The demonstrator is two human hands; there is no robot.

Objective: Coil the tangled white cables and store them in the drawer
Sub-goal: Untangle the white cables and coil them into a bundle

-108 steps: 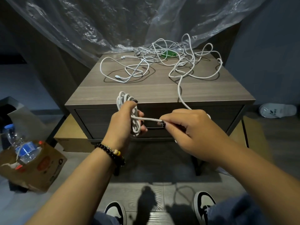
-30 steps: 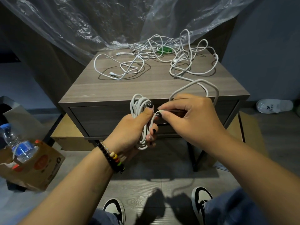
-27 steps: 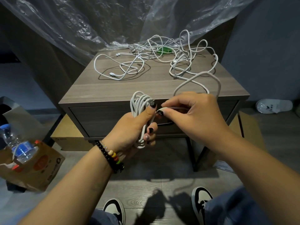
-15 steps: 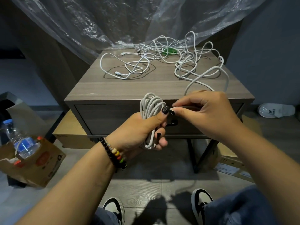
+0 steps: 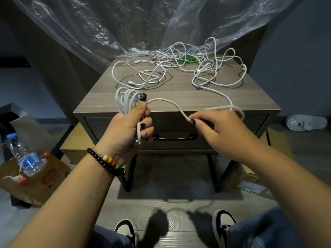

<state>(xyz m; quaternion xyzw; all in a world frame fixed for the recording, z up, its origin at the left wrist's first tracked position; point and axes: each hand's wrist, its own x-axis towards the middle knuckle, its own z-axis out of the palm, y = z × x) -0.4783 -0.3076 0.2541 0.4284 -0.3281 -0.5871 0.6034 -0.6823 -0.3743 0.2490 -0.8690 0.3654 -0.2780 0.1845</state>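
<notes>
White braided cables (image 5: 206, 74), thin and looping, lie mostly in a loose tangle across the back of the grey wood-grain nightstand top (image 5: 179, 99). One of them is partly coiled: the left hand (image 5: 129, 127) grips a bundle of several white loops (image 5: 125, 99) with its fingers curled round them and the thumb pressed on top, in front of the nightstand's front edge. From that bundle a strand arcs to the right hand (image 5: 216, 129), which pinches it between thumb and fingertip; the rest of that cable trails up over the edge and back into the tangle. So the coiling of the first cable looks well along but unfinished, the other cables appear untouched, and the dark-handled drawer (image 5: 172, 133) below the top is closed, with nothing stored yet.

A small green object (image 5: 188, 59) sits inside the tangle, where it may snag a strand. Crumpled clear plastic sheeting (image 5: 125, 24) hangs behind the nightstand. To the left a plastic water bottle (image 5: 25, 156) stands in a torn brown cardboard box (image 5: 44, 181).
</notes>
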